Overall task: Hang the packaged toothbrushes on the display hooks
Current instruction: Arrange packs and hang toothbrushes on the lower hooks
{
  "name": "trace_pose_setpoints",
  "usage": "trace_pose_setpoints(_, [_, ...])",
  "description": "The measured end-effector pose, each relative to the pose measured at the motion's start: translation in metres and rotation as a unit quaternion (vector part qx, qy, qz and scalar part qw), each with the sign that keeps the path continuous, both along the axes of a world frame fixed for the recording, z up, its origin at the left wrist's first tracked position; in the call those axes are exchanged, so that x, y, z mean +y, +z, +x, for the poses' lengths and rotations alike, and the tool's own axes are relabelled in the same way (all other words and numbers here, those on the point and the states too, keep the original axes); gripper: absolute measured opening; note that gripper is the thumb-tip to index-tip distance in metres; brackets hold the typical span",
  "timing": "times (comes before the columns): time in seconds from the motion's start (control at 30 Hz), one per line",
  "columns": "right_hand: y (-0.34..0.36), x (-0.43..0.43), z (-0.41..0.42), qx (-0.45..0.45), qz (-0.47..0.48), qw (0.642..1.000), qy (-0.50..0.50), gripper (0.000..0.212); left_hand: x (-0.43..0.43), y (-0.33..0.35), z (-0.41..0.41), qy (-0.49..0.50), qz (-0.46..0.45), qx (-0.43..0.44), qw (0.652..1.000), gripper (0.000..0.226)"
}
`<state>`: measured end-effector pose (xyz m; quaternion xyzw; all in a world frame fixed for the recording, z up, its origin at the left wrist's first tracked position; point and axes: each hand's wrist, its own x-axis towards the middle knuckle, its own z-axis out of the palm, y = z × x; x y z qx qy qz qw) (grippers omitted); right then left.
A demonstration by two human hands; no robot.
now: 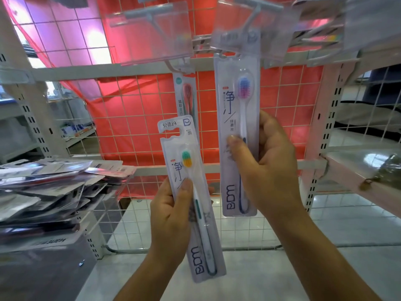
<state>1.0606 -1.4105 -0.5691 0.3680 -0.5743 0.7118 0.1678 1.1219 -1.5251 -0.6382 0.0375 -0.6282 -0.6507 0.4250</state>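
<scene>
while both hands are held up before the wire grid (138,118), one packaged toothbrush is gripped in each. the left hand (171,216) is closed round the green-and-yellow package (173,141): the thumb (186,189) is pressed flat on the front, just below the bristles, and the other fingers are curled behind the card, with one fingertip seen at its far edge. this package is tilted slightly; its hang hole is above the fingers and clear of any hook, and its lower half is left below the palm.

the right hand (269,168) is wrapped round the blue-and-pink package (230,101), which is held upright and higher. the thumb (236,145) is laid across the front on the brush handle, below the bristles, and the other fingers are pressed together behind the card, seen along its right edge. the top of this package is well above the fingers, at the tip of the right hook (219,54), under a clear tag holder (234,33); whether the hole is on the hook cannot be told, since that part is blurred.

counted: two packages are gripped, one per hand. a third, the red-bristled package (187,94), is hung on the left hook (172,66), above and behind the left fingers. two hooks are plainly seen, each under one clear holder; those at the right edge are too blurred to count. one pile of packages (54,187) is heaped to the left of the left hand, too overlapped to be counted.
</scene>
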Motion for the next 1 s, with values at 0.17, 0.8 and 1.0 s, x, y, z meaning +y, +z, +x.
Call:
trace_pose_setpoints(0.17, [0.0,0.0,-0.004,0.004,-0.004,1.0,-0.026,0.023,-0.003,0.002,-0.002,-0.005,0.002,-0.002,1.0,0.027])
trace_pose_setpoints(0.8, [-0.007,-0.066,-0.117,-0.043,0.09,0.99,-0.099,0.025,-0.006,0.015,-0.022,-0.005,-0.05,-0.008,0.999,0.026])
trace_pose_setpoints(1.0, [-0.001,-0.088,-0.165,-0.069,0.159,0.975,-0.14,0.037,-0.01,0.019,-0.029,0.001,-0.065,-0.041,0.997,0.026])
